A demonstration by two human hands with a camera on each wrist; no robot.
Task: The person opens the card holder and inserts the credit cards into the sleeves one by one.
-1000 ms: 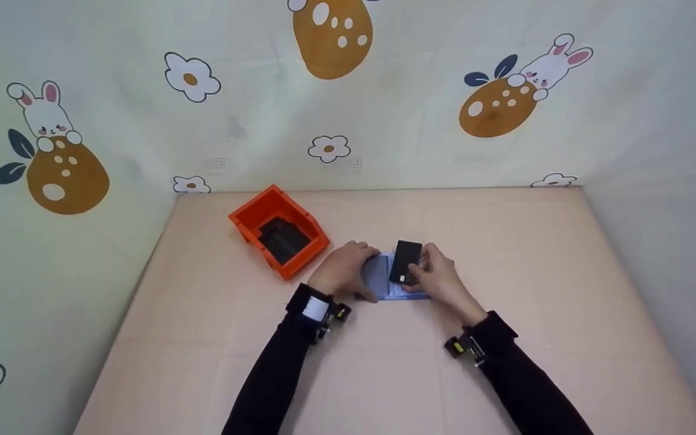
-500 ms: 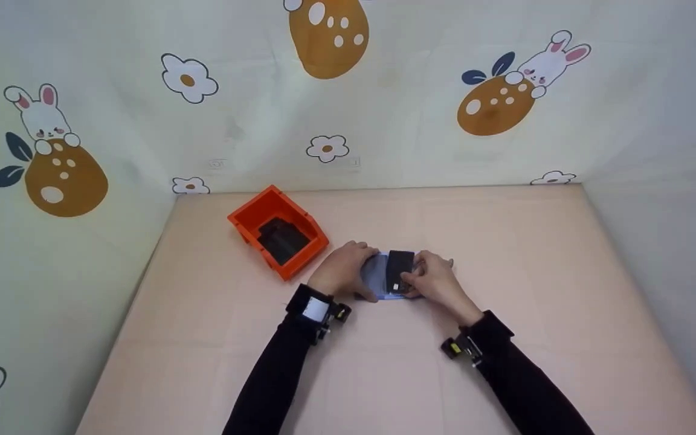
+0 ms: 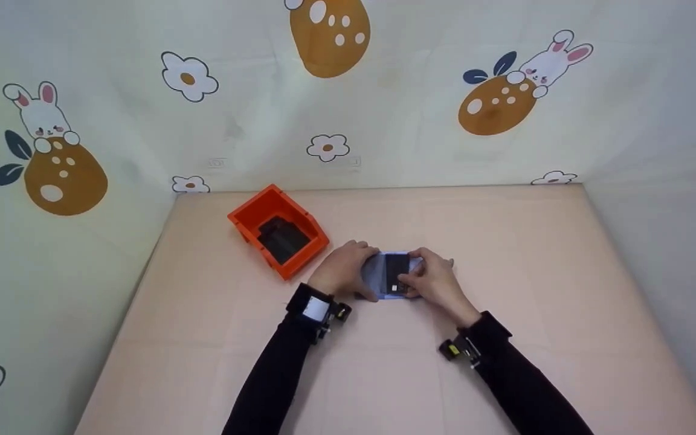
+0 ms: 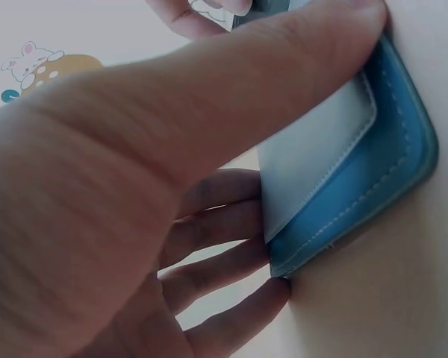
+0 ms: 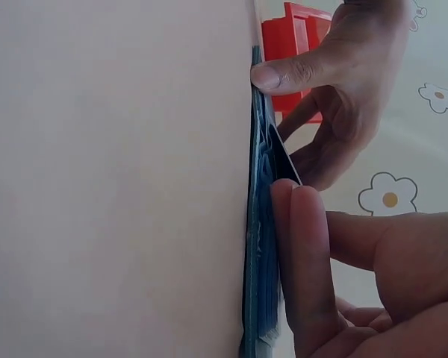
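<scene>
A blue card wallet [image 3: 375,275] with a stitched border [image 4: 403,112] lies spread on the table, a pale pocket showing on its left half. My left hand [image 3: 343,269] grips this half, thumb on the near edge and fingers at the far edge. Between thumb and fingers, my right hand [image 3: 435,278] pinches a black card [image 3: 396,269] with a small light square near its lower end. From the right wrist, the card [image 5: 284,153] slants against the wallet [image 5: 250,246], whose sleeves look stacked on the right side. The card's right edge is hidden by fingers.
An orange bin [image 3: 272,202] stands left of the wallet, with dark flat items [image 3: 283,240] inside. The pale table [image 3: 348,374] meets a printed cloth wall [image 3: 402,121] at the back and sides.
My right hand has brought the black card left and down, from above the wallet to against its middle, now nearly square with it. My left hand has stayed on the wallet.
</scene>
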